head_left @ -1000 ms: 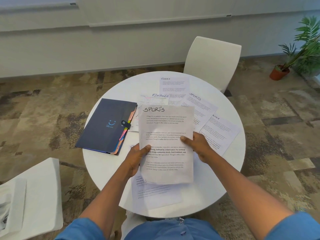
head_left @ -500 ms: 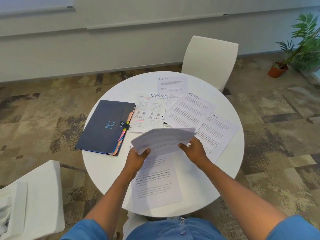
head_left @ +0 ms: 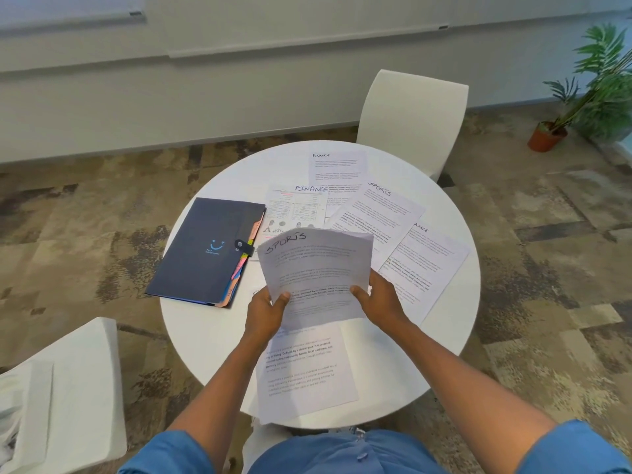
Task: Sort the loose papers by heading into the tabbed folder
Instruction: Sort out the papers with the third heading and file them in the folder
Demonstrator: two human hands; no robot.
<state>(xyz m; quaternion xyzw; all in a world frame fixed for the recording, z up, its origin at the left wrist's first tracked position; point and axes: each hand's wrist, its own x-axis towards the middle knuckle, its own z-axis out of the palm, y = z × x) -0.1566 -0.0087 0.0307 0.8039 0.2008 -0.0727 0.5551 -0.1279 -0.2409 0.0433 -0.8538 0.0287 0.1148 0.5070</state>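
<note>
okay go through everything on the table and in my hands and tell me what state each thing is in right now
Held SPORTS sheet: lifted off the table, gripped at both lower edges.
Left hand: grips the sheet's left edge.
Right hand: grips the sheet's right edge.
Tabbed folder: closed, strap fastened, flat on table.
FINANCE sheets: loose, face up, overlapping.
Other SPORTS sheet: loose, face up.
Near sheet: flat, heading hidden.

"SPORTS" on the held sheet and a table sheet; "FINANCE" on two far sheets.
</note>
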